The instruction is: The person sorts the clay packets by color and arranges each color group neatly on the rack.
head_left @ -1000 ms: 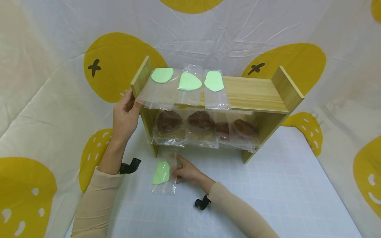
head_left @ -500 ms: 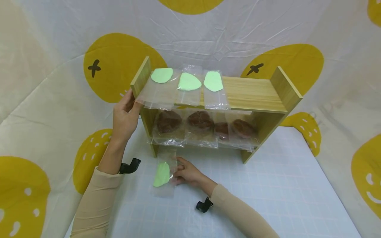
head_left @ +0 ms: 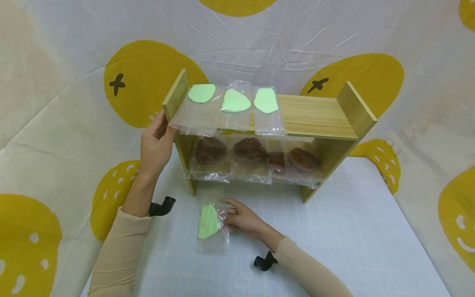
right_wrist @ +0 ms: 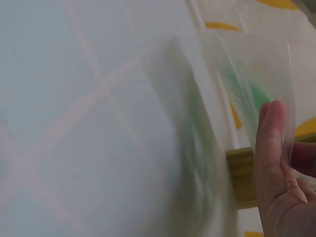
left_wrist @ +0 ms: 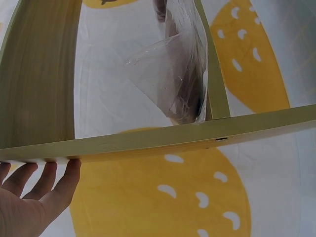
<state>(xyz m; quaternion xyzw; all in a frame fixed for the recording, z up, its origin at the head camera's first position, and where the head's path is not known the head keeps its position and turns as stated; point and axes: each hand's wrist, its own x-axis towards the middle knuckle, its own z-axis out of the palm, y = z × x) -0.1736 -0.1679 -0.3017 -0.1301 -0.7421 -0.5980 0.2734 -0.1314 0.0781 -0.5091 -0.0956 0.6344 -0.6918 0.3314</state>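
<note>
My right hand (head_left: 243,220) pinches the right edge of a clear plastic bag (head_left: 214,246) holding a flat pale green piece (head_left: 208,222), in front of the wooden shelf (head_left: 315,117). In the right wrist view, thumb and fingers grip the see-through film of the bag (right_wrist: 256,54). At the shelf's left side panel (head_left: 176,97), my left hand (head_left: 156,144) rests its fingers against the outside. The left wrist view has those fingertips (left_wrist: 74,168) touching the panel, fairly straight. Three similar bags with green pieces (head_left: 236,101) lie in a row on the top board's left and middle.
On the lower board, several clear bags with round dark brown pieces (head_left: 210,151) hang over the front edge. The shelf stands on a pale blue checked cloth (head_left: 356,231). Behind it hangs a white curtain (head_left: 252,49) with yellow prints. Black wrist cameras (head_left: 264,262) sit on both arms.
My right hand has drawn the bag with the green piece slightly right and toward me. The left hand stays at the side panel.
</note>
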